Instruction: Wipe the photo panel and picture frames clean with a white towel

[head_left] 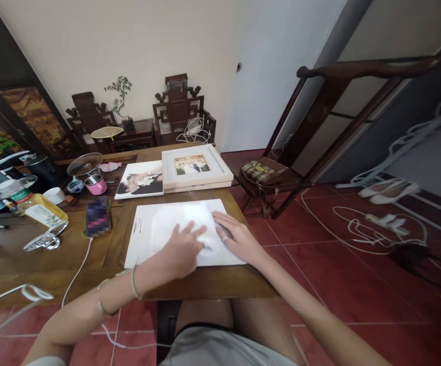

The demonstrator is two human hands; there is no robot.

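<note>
A flat white board [131,254] with small dark print along its left side lies near the table's front edge. On top of it rests a smooth, bright white sheet or pad [178,213]; glare hides what it is made of. My left hand [184,249] is over the middle of this pad with its fingers spread, and a small dark mark shows beside the fingertips. Laid along the right side of the pad and board is my right hand [239,238], fingers stretched out, a ring on one of them. Neither hand grasps anything.
Behind the board are stacked white picture frames [170,175] and a photo print [147,190]. Leftward lie a phone [97,217] on a cable, a pink mug [96,187], an oil bottle [39,206] and a clear hair claw [48,238]. A wooden chair [300,178] holds a plaid bag [262,172].
</note>
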